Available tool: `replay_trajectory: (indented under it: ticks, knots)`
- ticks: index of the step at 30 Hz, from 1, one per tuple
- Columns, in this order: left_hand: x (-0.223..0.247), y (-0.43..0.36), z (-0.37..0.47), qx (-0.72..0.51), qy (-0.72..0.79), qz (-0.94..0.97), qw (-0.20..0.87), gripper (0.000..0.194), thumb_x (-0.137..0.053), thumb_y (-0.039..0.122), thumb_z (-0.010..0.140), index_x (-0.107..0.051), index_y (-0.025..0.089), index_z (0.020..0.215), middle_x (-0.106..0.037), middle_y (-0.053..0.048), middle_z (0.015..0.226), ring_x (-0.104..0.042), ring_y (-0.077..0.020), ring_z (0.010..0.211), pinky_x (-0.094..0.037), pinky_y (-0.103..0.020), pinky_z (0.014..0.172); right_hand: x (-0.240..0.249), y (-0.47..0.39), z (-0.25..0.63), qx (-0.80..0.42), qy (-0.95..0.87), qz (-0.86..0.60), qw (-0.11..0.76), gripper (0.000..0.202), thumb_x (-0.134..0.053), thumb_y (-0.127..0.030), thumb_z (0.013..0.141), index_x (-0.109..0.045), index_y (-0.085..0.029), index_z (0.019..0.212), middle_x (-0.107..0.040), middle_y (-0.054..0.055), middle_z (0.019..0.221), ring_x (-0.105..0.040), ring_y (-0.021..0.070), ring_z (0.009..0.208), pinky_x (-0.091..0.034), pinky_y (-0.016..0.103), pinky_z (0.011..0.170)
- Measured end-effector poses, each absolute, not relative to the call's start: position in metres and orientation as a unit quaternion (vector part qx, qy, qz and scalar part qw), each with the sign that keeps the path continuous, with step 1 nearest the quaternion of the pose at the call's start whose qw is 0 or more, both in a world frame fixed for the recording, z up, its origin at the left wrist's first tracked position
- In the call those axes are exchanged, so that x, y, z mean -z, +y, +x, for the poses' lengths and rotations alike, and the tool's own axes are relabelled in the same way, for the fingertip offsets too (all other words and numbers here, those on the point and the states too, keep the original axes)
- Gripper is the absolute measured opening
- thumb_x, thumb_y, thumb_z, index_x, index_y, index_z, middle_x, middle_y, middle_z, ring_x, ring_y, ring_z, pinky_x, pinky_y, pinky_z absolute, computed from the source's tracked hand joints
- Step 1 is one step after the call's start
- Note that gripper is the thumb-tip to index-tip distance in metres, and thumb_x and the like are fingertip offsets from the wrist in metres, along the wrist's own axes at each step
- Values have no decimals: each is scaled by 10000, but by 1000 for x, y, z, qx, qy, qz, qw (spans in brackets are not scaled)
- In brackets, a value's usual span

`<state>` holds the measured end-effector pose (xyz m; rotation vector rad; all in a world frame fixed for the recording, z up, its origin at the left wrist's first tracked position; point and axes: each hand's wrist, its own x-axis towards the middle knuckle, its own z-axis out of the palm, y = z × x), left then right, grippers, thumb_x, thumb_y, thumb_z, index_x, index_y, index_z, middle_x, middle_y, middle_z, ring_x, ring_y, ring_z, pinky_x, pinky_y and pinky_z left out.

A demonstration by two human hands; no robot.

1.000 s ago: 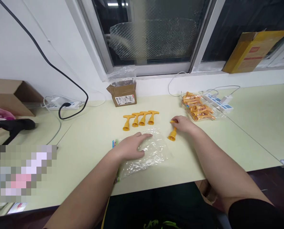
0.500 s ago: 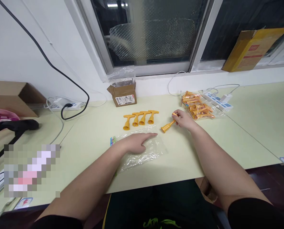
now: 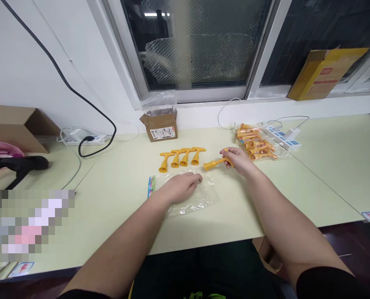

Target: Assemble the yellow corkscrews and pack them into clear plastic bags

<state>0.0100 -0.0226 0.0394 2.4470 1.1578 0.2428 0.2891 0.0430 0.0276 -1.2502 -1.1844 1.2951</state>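
My right hand (image 3: 238, 160) grips a yellow T-handled plastic piece (image 3: 213, 164) by its crossbar, the flared end pointing left above the table. Under my left hand (image 3: 185, 187) lies a clear plastic bag (image 3: 203, 199) with a colourful header strip (image 3: 151, 186). The fingers of that hand are curled in on the bag near its right end. Just beyond the bag stands a row of several matching yellow pieces (image 3: 184, 158), crossbars up and flared ends toward me. Behind my right hand is a filled bag of yellow pieces (image 3: 256, 143).
A small open carton (image 3: 162, 128) stands against the wall. Power strips (image 3: 283, 138) with white cables lie at the back right and back left. A black cable (image 3: 67, 83) hangs down at the left. On the sill leans a yellow-brown box (image 3: 328, 74); a black strap-like object (image 3: 20, 168) is far left.
My left hand's outstretched index finger has curled in, and the bag has shifted slightly. My right hand has swung the yellow piece's flared end left and up, closer to the bag.
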Motion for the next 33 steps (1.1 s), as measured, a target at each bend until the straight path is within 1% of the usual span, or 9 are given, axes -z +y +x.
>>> replay_trajectory:
  ticks: [7,11,14,17,20,23,26,29,33]
  knots:
    - [-35,-23,5,-116,405,876,234,260,-388,307,1049,-633,275,1133,-675,-38,1147,-645,-233,1028,-500,-365,888,-47,36,296,-498,-435,-483,574,243,-761,-384,746,-669,-196,870,-579,-18,709,-479,72,453,-367,223,390]
    - [-33,-22,5,-135,412,869,238,232,-406,283,1034,-633,270,1082,-649,-31,1161,-645,-216,994,-507,-356,888,-46,29,295,-573,-498,-461,459,267,-808,-373,738,-712,-170,883,-607,-12,667,-500,80,439,-362,216,375]
    - [-33,-23,6,-158,402,870,238,225,-422,255,1022,-637,267,1089,-647,-31,1203,-649,-214,1031,-508,-351,918,-39,27,287,-610,-527,-441,395,280,-839,-373,755,-725,-165,903,-635,-12,679,-553,92,475,-465,219,431]
    - [-33,-22,7,-185,393,872,224,225,-429,225,1014,-642,261,1078,-660,-34,1195,-646,-216,1071,-505,-353,948,-32,29,281,-656,-490,-430,381,260,-845,-309,776,-721,-163,953,-700,17,781,-644,112,571,-600,250,571]
    - [-32,-19,7,-219,386,872,206,227,-421,204,1018,-639,248,1061,-666,-46,1179,-639,-214,1089,-502,-355,961,-29,32,280,-689,-437,-433,383,213,-796,-205,815,-692,-155,993,-742,61,863,-715,141,665,-660,301,719]
    - [-29,-16,8,-232,371,878,194,227,-425,189,1022,-645,236,1059,-684,-59,1167,-637,-218,1095,-502,-361,964,-29,31,279,-699,-402,-436,399,246,-726,-119,829,-634,-173,1051,-751,64,857,-761,169,727,-664,334,792]
    - [-25,-14,10,-235,385,875,178,228,-444,183,1019,-661,232,1071,-724,-57,1123,-655,-231,1068,-508,-386,954,-30,25,273,-717,-394,-413,399,409,-708,-76,793,-538,-232,1130,-759,28,880,-785,185,786,-659,373,831]
    - [-22,-14,11,-242,416,861,167,231,-455,214,1032,-678,236,1087,-751,-50,1099,-676,-242,1048,-517,-400,938,-30,19,267,-737,-403,-392,375,486,-729,-86,765,-471,-259,1139,-776,17,930,-795,185,836,-640,372,877]
    - [-23,-17,12,-262,410,858,164,237,-468,235,1042,-684,249,1140,-760,-41,1167,-682,-243,1101,-521,-415,976,-30,19,268,-728,-433,-400,351,460,-763,-142,769,-474,-244,1112,-793,55,928,-798,208,901,-627,343,851]
